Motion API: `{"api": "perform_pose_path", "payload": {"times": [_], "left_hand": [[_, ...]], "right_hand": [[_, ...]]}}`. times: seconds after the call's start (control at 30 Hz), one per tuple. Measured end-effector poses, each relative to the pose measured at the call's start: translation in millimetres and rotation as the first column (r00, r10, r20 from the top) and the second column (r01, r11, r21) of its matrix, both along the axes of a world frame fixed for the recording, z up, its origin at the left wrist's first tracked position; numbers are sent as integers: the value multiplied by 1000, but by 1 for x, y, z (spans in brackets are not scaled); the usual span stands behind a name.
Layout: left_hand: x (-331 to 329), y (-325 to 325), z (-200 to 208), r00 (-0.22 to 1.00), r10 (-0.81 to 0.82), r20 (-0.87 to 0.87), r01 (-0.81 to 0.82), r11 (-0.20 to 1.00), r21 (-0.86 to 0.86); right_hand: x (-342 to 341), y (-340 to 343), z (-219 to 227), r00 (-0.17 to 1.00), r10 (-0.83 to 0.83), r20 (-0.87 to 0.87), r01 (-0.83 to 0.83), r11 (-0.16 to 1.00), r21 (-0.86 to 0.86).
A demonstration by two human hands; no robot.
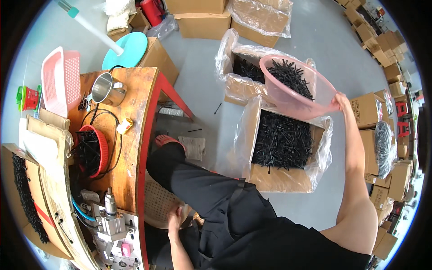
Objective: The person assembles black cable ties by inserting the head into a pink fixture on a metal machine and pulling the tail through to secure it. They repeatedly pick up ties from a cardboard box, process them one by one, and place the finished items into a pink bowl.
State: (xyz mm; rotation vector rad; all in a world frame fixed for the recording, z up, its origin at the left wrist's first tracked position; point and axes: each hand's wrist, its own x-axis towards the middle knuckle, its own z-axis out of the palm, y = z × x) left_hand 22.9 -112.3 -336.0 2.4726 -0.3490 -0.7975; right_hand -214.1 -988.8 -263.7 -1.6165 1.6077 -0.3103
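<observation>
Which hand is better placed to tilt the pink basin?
Right, probably: the right hand grips the pink basin by its rim, while the left hand is away at the perforated tan container.

metal mug on wooden bench | pink perforated basket | turquoise disc with white pole

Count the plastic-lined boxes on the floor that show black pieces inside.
2: the nearer box, wide open on the floor; and the farther box, partly hidden behind the pink basin in the right hand. Others may be hidden.
</observation>
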Motion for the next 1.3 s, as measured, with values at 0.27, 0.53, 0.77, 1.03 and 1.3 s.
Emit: {"api": "perform_pose_path", "payload": {"times": [0.27, 0.53, 0.77, 1.03, 1.3], "left_hand": [[-13, 31, -20, 977, 133, -164, -113, 986, 126], [-33, 42, -26, 979, 141, -146, -129, 988, 87], [-36, 38, -20, 981, 153, -121, -142, 986, 92], [-39, 42, -13, 977, 178, -116, -156, 972, 175], [-37, 38, -23, 986, 137, -94, -120, 979, 164]], "right_hand": [[82, -110, -11, 989, 29, -147, 38, 901, 432], [80, -69, -62, 952, -234, 195, 266, 951, -159], [100, -53, -84, 929, -284, 237, 348, 888, -302], [210, -56, -36, 907, -372, -196, 280, 882, -378], [271, -22, 77, 863, -109, -493, -353, 567, -744]]}}
